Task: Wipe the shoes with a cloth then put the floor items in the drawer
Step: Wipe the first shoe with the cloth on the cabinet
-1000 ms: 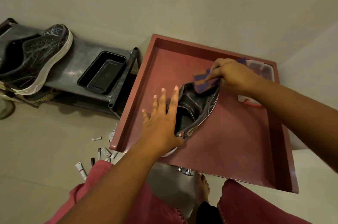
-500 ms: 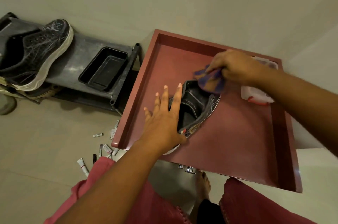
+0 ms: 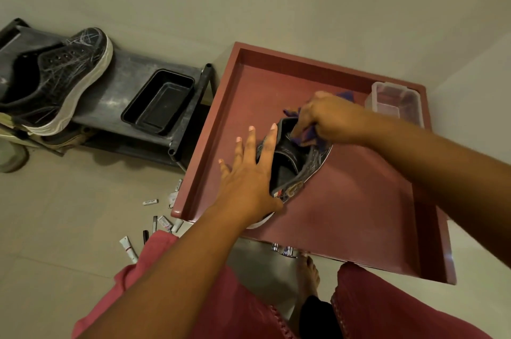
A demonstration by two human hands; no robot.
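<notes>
Clearly you were on the wiping step. Your left hand (image 3: 250,181) lay flat against the near side of the black shoe (image 3: 293,164), fingers (image 3: 269,142) straight and spread, steadying it rather than gripping it. The shoe sat tilted on its edge in the middle of the red drawer (image 3: 359,214), which was pulled out and served as your worktop. Your right hand (image 3: 329,120) had its fingers curled round a bunched purple cloth (image 3: 302,139) and pressed it against the shoe's far end. A clear plastic box (image 3: 395,103) stood in the drawer's far right corner, apart from the shoe.

Left of the drawer, a second black shoe (image 3: 58,81) with a white sole rested on a dark low rack (image 3: 121,89), beside a black tray (image 3: 159,102). By my reading it had not been wiped yet, though I could not tell that for sure. On the floor just beside the drawer's near left corner lay a scatter of small tubes and pens (image 3: 154,222).

My judgement: your next move called for finishing this shoe, swapping it for the one on the rack, and only then gathering the floor items. Those tubes were small and would need picking up a few at a time.
</notes>
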